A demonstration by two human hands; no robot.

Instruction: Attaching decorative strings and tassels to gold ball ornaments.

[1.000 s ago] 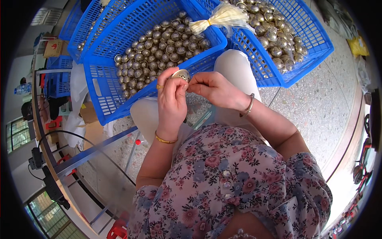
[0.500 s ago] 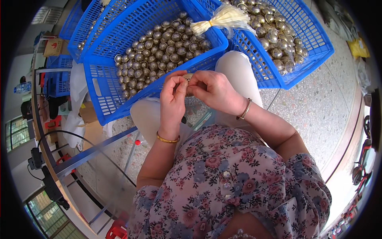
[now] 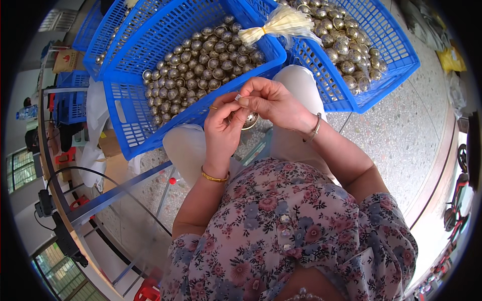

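And the left hand (image 3: 223, 125) has its grip curled on the metal ball (image 3: 251, 120), just near of the blue basket (image 3: 133, 106), the right hand's (image 3: 273, 103) fingertip grip nipped closed on a small pale piece (image 3: 238, 97): best steady that ball, pinching lightly.

A speckled grey floor (image 3: 381, 140), crossed by thin seams, brightens toward the lower right. On the left stand a metal frame (image 3: 120, 190), a red stool (image 3: 147, 292) (partly hidden) and a barred window (image 3: 68, 273).
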